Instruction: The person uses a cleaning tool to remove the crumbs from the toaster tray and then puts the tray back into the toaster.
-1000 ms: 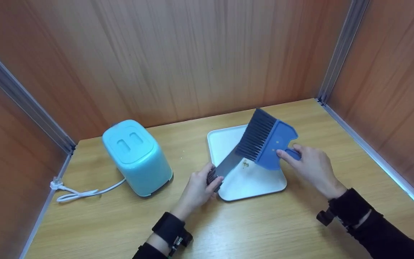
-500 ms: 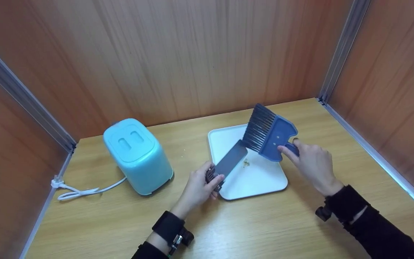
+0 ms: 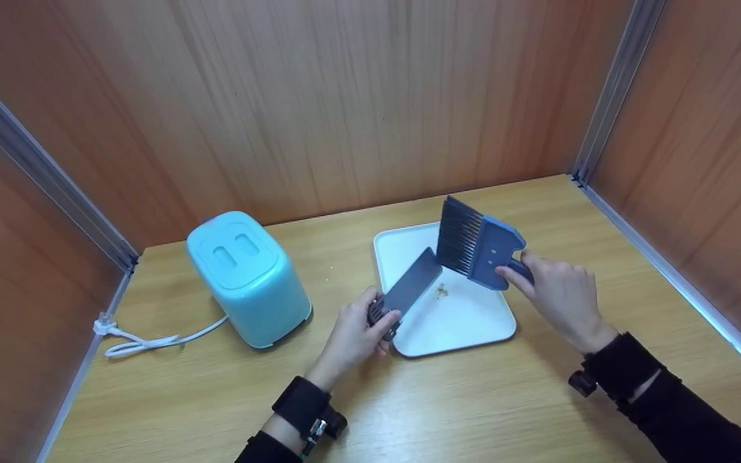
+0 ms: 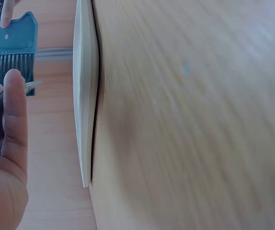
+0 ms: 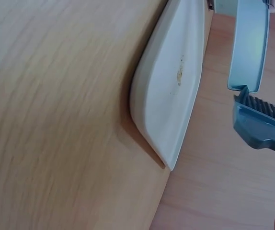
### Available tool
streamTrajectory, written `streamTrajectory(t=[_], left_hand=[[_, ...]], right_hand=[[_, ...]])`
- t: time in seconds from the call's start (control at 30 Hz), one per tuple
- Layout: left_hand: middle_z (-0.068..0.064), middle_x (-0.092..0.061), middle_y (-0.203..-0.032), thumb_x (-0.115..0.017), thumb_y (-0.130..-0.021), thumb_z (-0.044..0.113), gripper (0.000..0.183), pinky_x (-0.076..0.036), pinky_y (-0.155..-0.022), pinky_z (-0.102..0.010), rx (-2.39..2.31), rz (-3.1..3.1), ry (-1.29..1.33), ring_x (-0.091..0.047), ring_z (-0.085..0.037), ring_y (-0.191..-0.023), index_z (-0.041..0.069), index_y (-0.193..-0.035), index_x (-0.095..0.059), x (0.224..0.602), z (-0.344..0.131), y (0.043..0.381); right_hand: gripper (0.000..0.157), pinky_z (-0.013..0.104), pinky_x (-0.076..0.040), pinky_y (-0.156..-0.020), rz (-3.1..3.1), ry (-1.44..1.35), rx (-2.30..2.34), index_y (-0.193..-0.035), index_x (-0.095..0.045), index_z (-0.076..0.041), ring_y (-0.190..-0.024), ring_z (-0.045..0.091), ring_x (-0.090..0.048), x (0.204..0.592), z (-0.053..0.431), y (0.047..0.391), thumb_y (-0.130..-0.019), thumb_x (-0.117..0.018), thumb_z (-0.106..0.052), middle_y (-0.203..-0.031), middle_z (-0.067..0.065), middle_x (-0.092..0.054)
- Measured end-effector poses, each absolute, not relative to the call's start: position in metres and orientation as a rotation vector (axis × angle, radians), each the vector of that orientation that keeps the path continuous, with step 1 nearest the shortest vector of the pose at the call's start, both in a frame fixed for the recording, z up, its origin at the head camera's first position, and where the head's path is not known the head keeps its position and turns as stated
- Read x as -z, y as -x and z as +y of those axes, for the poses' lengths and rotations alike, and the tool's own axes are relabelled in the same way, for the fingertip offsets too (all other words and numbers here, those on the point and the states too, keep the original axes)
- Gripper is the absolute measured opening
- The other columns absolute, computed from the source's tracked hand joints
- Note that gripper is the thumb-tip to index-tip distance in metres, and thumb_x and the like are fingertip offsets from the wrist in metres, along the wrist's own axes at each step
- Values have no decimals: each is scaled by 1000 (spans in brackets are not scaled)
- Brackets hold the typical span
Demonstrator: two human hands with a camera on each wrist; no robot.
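My left hand grips one end of a narrow grey crumb tray, thumb on top, and holds it tilted above a white tray. The crumb tray's low rim shows in the right wrist view. My right hand pinches the short handle of a wide blue brush. The brush's dark bristles meet the far end of the crumb tray. A small heap of crumbs lies on the white tray below. In the left wrist view, the left thumb partly covers the brush.
A light blue toaster with a lid on top stands at the left of the wooden table. Its white cord lies bundled beside it. Wooden panels enclose the back and sides. A few specks lie near the toaster.
The brush has slid off the crumb tray's surface to its far end, uncovering the tray, then shifted slightly left and turned. The left hand has hardly moved.
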State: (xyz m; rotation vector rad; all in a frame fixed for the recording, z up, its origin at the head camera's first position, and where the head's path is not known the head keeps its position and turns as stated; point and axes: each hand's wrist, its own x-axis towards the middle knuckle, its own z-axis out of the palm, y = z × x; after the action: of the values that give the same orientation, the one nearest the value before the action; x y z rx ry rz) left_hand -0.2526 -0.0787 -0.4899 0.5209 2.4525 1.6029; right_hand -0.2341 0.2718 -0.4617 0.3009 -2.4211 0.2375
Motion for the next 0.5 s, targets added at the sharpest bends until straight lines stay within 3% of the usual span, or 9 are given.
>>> streamTrajectory(t=[0.13, 0.27, 0.5], left_hand=[[-7, -72, -81, -70, -106, 23, 21, -66, -54, -49, -1603, 2470, -556, -69, -14, -53, 10, -119, -60, 491, -80, 252], [-6, -71, -82, -69, -106, 22, 19, -65, -52, -41, -1552, 2519, -567, -69, -14, -55, 11, -119, -60, 491, -79, 251], [-13, -74, -99, -68, -108, 19, 20, -61, -50, -26, -1413, 2645, -661, -70, -10, -60, 9, -123, -61, 491, -78, 251]], right_hand=[[43, 23, -13, -46, -2418, -346, -196, -77, -61, -9, -45, 6, -21, 465, 276, 232, -92, -85, -41, -56, -8, -28], [43, 23, -14, -46, -2434, -323, -211, -75, -61, -10, -45, 6, -23, 461, 278, 229, -94, -84, -40, -55, -7, -31], [43, 24, -16, -46, -2435, -298, -218, -77, -62, -8, -44, 8, -25, 459, 277, 228, -95, -83, -41, -54, -5, -36]])
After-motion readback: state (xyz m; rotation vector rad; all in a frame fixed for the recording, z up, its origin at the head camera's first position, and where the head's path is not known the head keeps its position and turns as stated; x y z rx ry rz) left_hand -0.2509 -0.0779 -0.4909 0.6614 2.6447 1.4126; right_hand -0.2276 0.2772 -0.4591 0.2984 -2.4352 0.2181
